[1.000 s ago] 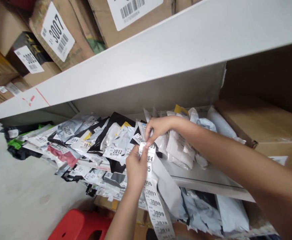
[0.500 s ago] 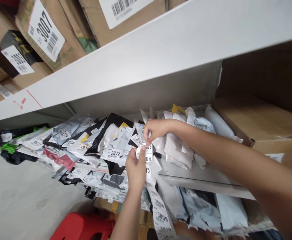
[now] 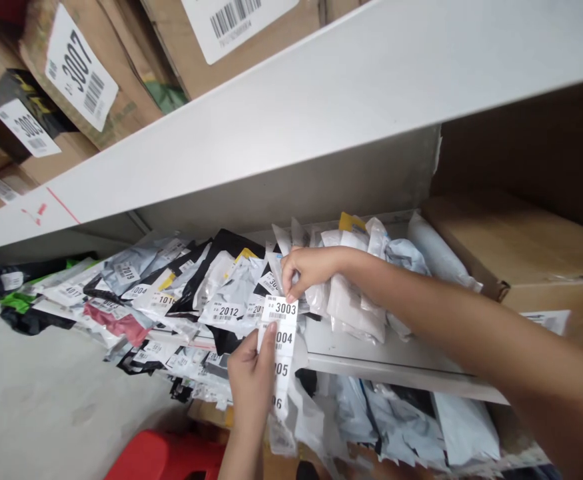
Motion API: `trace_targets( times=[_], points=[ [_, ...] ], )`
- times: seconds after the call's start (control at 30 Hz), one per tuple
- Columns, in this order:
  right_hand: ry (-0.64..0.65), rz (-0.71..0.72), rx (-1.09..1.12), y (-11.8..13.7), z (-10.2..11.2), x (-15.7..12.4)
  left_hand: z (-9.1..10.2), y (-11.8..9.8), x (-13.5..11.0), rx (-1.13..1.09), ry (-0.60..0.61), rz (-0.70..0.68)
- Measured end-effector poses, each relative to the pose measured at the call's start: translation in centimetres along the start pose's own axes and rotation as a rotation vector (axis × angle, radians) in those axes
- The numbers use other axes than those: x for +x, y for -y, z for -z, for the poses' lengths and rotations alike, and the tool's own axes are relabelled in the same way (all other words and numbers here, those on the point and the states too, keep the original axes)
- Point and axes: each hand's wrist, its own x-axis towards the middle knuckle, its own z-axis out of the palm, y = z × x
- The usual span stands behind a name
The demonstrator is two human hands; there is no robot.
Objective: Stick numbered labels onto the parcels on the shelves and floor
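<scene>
A strip of white numbered labels (image 3: 284, 339) hangs between my hands, with 3003 on its top label and 004 partly covered below it. My left hand (image 3: 252, 367) is closed on the strip's left side, thumb lying over the second label. Above it, my right hand (image 3: 307, 269) pinches the top edge of the 3003 label between thumb and fingertips. Just behind the hands, bagged parcels fill the shelf, among them a white parcel labelled 2012 (image 3: 228, 309). The strip's lower part curls away, and its numbers there are not readable.
Cardboard boxes (image 3: 136, 80) with barcode labels stand on the upper shelf (image 3: 251, 127). A large carton (image 3: 516, 247) sits at the right. White bags (image 3: 354, 303) lie beside my right forearm. Below are more parcels (image 3: 396, 420) and a red stool (image 3: 166, 457).
My left hand has slid down and left along the strip. The top labels now lie flatter toward me, with 3003 fully visible, while the hanging tail has swung out of readable view.
</scene>
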Motion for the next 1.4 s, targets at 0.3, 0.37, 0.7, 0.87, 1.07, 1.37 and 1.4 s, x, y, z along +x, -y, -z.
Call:
trace_targets(
  times=[0.3, 0.37, 0.7, 0.87, 1.07, 1.37, 1.4],
  points=[
    [-0.038, -0.076, 0.130, -0.9, 1.2, 0.0, 1.6, 0.0, -0.8, 0.144, 0.207, 0.005],
    [-0.015, -0.094, 0.173, -0.9, 1.4, 0.0, 0.5, -0.7, 0.8, 0.201, 0.366, 0.011],
    [0.040, -0.108, 0.303, -1.4, 1.8, -0.3, -2.7, -1.4, 2.9, 0.187, 0.504, -0.019],
    [0.055, -0.136, 0.231, -1.1, 1.7, -0.1, -1.9, -1.5, 3.8, 0.153, 0.344, -0.023],
    [-0.043, -0.392, -0.224, 1.4, 0.3, 1.3, -0.7, -1.7, 4.2, 0.102, 0.337, 0.051],
    [-0.160, -0.523, -0.416, 2.9, -1.6, 2.2, -1.3, -1.7, 4.9, 0.294, 0.251, 0.022],
    [-0.189, -0.520, -0.435, 2.7, -1.5, 2.1, -1.3, -1.7, 4.8, 0.308, 0.250, 0.014]
  ],
)
